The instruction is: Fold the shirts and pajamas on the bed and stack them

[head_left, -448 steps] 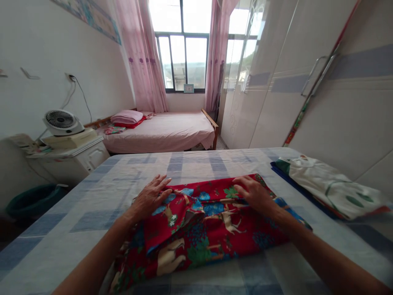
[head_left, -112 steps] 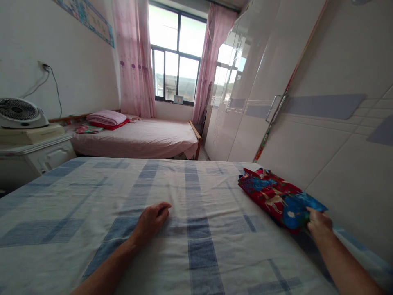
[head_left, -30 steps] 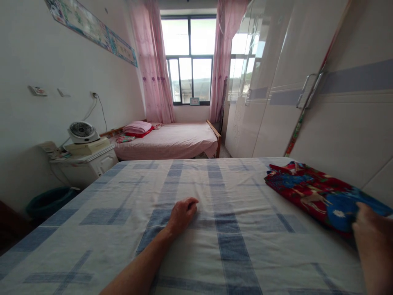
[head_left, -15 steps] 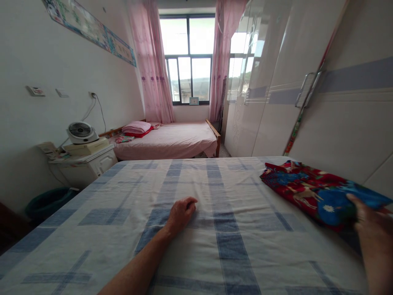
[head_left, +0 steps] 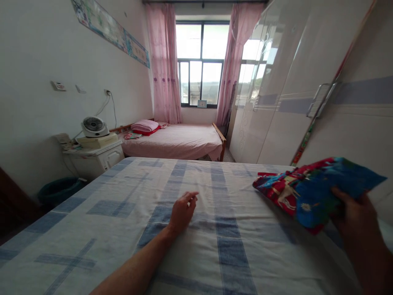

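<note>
Two bare hands are in my view from this remote seat, and only one is loaded. The right hand [head_left: 356, 215] grasps a folded, red-and-blue printed fabric bundle [head_left: 316, 194] by its near right part: I see the thumb across the blue face, while most other fingertips are hidden. I judge this pinch keeps the layers together, and the tilt suits a one-handed hold. The bundle reaches left and forward from those fingers, over the bed's right side; I can't tell whether its far end touches the sheet.

The left hand [head_left: 183, 213] is released, its fingers loosely bent around nothing, above or on the white-and-blue checked cotton-looking bedsheet [head_left: 196, 254]. I take it to be idle, perhaps steadying the body.

The bundle looks soft and slightly blurred: deep red at the end farthest from the gripping fingers, broad blue beside them, with a pale animal figure and a small white flower.
</note>
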`<state>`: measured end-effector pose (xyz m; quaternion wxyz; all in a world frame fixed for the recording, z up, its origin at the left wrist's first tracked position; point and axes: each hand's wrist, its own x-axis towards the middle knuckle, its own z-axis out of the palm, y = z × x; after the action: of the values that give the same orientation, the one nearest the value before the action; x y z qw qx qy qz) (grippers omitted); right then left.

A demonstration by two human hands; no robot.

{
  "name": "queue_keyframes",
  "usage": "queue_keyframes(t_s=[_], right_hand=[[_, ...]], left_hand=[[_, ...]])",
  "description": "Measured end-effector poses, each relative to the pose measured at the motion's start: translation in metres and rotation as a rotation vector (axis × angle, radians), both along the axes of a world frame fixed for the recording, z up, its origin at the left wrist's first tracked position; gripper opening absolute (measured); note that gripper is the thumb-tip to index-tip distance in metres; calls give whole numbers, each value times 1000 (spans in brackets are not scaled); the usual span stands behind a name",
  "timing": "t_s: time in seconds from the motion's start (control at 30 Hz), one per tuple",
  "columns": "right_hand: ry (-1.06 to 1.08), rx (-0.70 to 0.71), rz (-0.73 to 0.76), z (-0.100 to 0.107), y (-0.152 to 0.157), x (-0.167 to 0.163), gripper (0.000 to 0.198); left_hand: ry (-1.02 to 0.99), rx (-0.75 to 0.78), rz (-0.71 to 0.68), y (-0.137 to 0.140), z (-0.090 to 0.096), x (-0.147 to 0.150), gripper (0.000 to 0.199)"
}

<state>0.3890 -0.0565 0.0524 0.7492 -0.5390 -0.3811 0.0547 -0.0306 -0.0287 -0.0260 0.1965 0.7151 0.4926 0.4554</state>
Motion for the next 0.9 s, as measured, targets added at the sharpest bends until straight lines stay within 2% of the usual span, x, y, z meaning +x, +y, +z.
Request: queue_keyframes(t_s=[0.03,0.1,0.17,0.23,0.3,0.37,0.43,0.5,0.6,0.7,0.8,0.9], right_hand=[[44,-21,56,4,1,-17,57],[133,-95,267,9,0,-53,63],[106,-188,602,4,-4,-88,62],[34,-264,904,-10,-8,-116,60],[-98,-366,1066,-28,-10,-135,57],[-306,-429,1055,-42,-9,-147,49],[-507,-406,974,-49,-9,-151,40],[-611,-360,922,-48,-10,-152,36],[-647,-372,944,-41,-14,-152,36],[-633,-385,952,-39,-16,-153,37],[-641,-356,918,-44,-14,-155,41],[-724,-312,857,-53,-11,-155,37]], left_hand=[[-52,62,28,-2,2,0,30],[-116,205,54,-8,5,1,35],[-78,318,-3,-14,7,3,43],[57,333,-105,-20,8,5,53],[169,259,-145,-24,9,8,57],[189,177,-131,-25,10,10,54],[161,139,-133,-25,12,11,47],[142,140,-165,-23,15,11,38],[113,140,-193,-21,17,10,28],[81,107,-183,-22,18,11,28],[52,68,-176,-24,20,12,35],[65,27,-172,-24,19,13,30]])
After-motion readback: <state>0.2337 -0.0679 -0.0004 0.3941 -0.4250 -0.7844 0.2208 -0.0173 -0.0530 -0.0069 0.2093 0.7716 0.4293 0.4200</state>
